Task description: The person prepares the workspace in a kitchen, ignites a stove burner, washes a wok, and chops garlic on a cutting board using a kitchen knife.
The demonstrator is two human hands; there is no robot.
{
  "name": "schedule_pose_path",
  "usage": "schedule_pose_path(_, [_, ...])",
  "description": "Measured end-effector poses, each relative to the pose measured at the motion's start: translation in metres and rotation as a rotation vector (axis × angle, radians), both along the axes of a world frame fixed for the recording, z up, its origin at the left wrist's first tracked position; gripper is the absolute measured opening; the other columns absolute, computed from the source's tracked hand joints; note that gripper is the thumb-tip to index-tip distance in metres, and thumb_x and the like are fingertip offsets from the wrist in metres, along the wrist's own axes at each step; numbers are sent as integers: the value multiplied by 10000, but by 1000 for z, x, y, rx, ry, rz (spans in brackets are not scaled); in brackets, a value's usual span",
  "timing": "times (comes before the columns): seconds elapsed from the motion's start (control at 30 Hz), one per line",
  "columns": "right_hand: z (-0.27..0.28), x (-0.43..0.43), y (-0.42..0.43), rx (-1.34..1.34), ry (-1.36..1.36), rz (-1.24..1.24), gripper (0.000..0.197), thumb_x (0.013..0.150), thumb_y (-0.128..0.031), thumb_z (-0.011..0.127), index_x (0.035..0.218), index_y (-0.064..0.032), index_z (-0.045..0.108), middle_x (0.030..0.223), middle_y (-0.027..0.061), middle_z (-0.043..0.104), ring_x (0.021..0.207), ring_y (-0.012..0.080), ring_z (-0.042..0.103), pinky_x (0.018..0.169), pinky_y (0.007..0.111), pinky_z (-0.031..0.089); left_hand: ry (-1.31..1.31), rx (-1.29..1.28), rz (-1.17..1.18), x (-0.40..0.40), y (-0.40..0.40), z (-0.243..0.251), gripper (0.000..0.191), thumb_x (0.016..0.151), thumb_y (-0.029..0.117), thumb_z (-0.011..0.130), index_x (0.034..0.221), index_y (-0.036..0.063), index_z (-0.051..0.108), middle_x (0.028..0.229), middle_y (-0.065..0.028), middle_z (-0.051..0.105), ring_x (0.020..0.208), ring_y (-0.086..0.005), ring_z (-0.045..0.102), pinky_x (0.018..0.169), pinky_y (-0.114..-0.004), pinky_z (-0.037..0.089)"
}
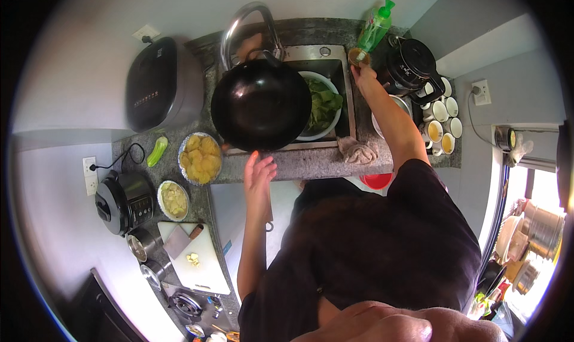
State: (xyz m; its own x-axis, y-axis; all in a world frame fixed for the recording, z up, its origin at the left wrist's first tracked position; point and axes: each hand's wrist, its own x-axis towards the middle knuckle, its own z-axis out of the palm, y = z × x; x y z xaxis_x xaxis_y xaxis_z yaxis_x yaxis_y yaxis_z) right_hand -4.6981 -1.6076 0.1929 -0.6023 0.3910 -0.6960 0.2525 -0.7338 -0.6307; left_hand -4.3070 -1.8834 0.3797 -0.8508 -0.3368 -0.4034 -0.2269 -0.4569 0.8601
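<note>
A black wok (261, 104) rests over the left part of the steel sink, under the curved faucet (244, 21). My left hand (259, 176) is just below the wok's near rim, its fingers apart and loosely bent. Part of a long handle (270, 207) with a hanging ring shows beside my left forearm. My right hand (365, 72) reaches to the back right, fingers at the near rim of a small brown bowl (357, 55) with something pale in it. Whether they grip it is unclear. Leafy greens (323, 103) fill a white basin (335, 122) in the sink, partly hidden by the wok.
Right of the sink are a green pump bottle (376, 30), a black kettle (410, 68), several mugs (435, 113) and a cloth (358, 150). At left stand peeled potatoes (200, 158), a bowl of slices (174, 200), and a cleaver (177, 242) on a cutting board (204, 270).
</note>
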Motion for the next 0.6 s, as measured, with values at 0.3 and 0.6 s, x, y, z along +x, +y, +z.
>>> schedule_pose_path(0.3, [5, -32, -5, 71, 24, -21, 414, 877, -53, 582, 1276, -42, 470, 1276, 154, 482, 1098, 315, 525, 827, 435, 558, -41, 56, 38, -36, -1, -10, 452, 909, 94, 507, 1339, 12, 396, 1176, -144, 548, 1007, -189, 555, 911, -304, 438])
schedule_pose_path(0.6, [46, 24, -53, -36, 155, 453, 313, 851, -58, 571, 1157, -17, 523, 1101, 103, 562, 1104, 263, 515, 986, 442, 425, -18, 96, 168, -87, -10, -20, 261, 943, 200, 553, 1129, 18, 527, 1028, -100, 606, 898, -154, 579, 820, -278, 476])
